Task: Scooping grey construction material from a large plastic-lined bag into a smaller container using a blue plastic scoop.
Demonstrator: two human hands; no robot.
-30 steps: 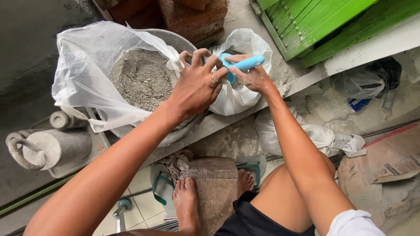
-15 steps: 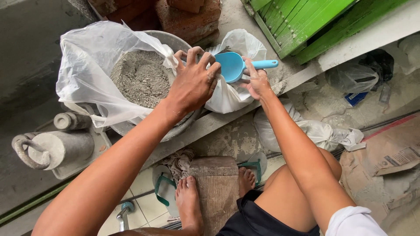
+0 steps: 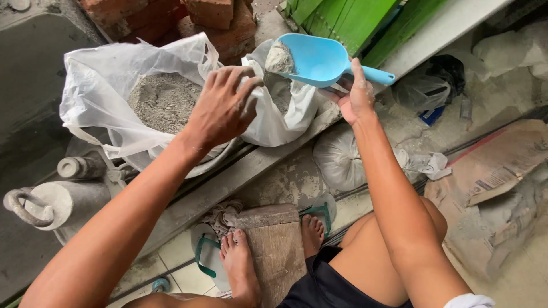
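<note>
My right hand (image 3: 357,94) grips the handle of a light blue plastic scoop (image 3: 319,57), which is lifted above a small white plastic bag (image 3: 285,114) and carries a little grey powder at its front lip. My left hand (image 3: 225,105) holds the rim of that small bag, fingers spread over its opening. To the left sits a metal basin lined with a large clear plastic bag (image 3: 97,97) holding a heap of grey cement powder (image 3: 162,100).
Red bricks (image 3: 211,17) are stacked behind the bags, and green wooden boards (image 3: 342,20) lean at the top right. A tied white bag (image 3: 339,157) and a torn paper cement sack (image 3: 491,171) lie on the right. A grey metal weight with a handle (image 3: 45,202) stands left. My feet in sandals rest by a wooden block (image 3: 277,245).
The right hand has lifted the blue scoop out of the small bag and raised it, now with grey powder in it. The left hand stayed on the bag's rim.
</note>
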